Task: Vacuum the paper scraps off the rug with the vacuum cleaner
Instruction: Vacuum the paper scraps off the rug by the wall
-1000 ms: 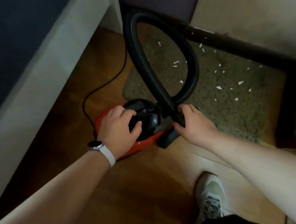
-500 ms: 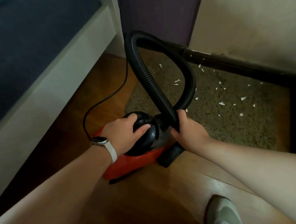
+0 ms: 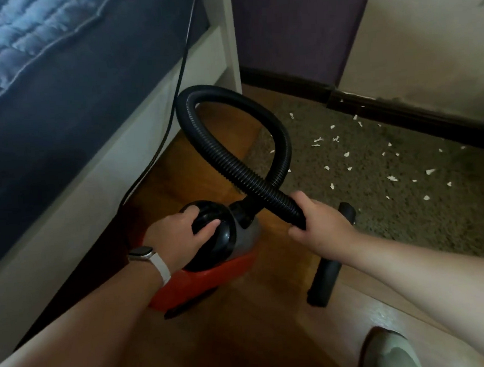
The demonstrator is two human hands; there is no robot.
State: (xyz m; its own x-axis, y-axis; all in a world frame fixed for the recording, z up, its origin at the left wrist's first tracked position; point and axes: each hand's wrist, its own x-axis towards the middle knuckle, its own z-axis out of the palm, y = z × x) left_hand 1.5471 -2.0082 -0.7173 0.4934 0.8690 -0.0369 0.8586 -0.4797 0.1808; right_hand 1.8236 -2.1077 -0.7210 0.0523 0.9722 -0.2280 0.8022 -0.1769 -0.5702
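Left hand (image 3: 178,234) curled over the black domed top of the vacuum cleaner (image 3: 212,276), thumb on the near side; probably steadying or carrying the red body. Right hand (image 3: 320,226) wrapped round the hose (image 3: 222,160) near its free end, likely to aim it. The hose loops up and away from both grips and crosses itself just beyond them. A rigid black tube (image 3: 324,274) passes under the right hand; its join to the hose is hidden. Paper scraps (image 3: 392,178) lie scattered on the rug (image 3: 393,225), beyond and to the right of the right grip, well apart from it; suction work looks not yet begun. Power cord (image 3: 181,73) runs off beyond the left grip.
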